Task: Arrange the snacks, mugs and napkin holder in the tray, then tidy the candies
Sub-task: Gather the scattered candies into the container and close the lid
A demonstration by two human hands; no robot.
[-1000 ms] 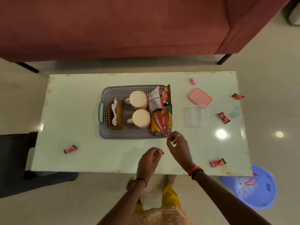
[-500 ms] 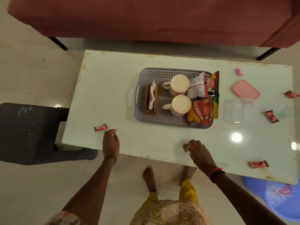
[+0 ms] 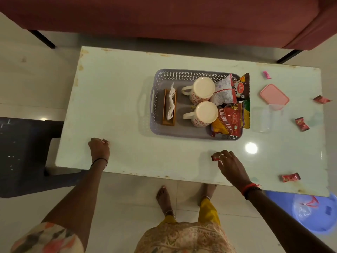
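The tray (image 3: 182,134) is being seen near the middle of the desk (image 3: 118,99), already loaded: napkin holder (image 3: 169,106) on its left, two mugs (image 3: 202,88) upturned in the centre, snack packets (image 3: 229,117) leaning against its right wall. That stage is being judged complete; the candy stage is in hand. The left hand (image 3: 99,147) is being pressed down at the near left desk edge, fingers curled tight over something small; a sliver of wrapper seems to be showing at the fingertips, but whether a candy is held cannot be told. The right hand (image 3: 228,165) is being rested at the near edge, its grip narrow and closed on a red candy (image 3: 214,158) at the fingertips. Loose candies are being noted well apart on the right side: one (image 3: 290,177) near the front edge, one (image 3: 302,124) beside a clear box (image 3: 260,119), one (image 3: 321,99) at the far right, and a pink one (image 3: 266,74) toward the back. A pink lid (image 3: 274,94) is lying just behind the box, which is being judged the likely destination. The candies are being assessed as very light, with crinkly, slippery wrappers liable to skid on the glossy desk. A fingertip pinch across the body, or at a twisted end, is being recommended. A blue bin (image 3: 313,214) is standing on the floor at right.
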